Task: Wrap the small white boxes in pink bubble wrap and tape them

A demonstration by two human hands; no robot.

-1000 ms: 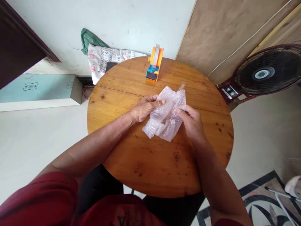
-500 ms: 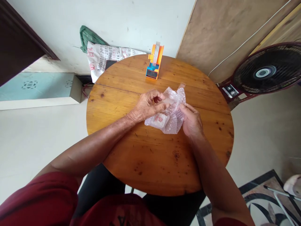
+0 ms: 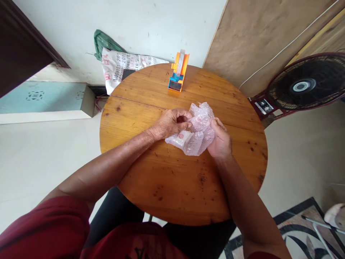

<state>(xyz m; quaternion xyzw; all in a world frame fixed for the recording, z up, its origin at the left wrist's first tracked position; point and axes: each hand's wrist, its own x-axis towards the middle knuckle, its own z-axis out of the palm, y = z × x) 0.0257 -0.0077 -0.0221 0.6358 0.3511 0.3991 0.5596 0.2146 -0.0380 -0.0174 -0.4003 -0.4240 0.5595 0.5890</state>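
Both your hands meet at the crumpled bubble wrap over the middle of the round wooden table.
Your left hand reaches in with forearm slanting, thumb and fingers curved slightly apart against the wrap; you cannot tell whether that grip pinches it. Your right hand, angled inward, has its grip closed on the wrap's right edge, thumb on top.

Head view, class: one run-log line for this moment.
left hand: touching crumpled clear bubble wrap | right hand: gripping its right side | orange-and-blue plastic tape dispenser: on round brown wooden table
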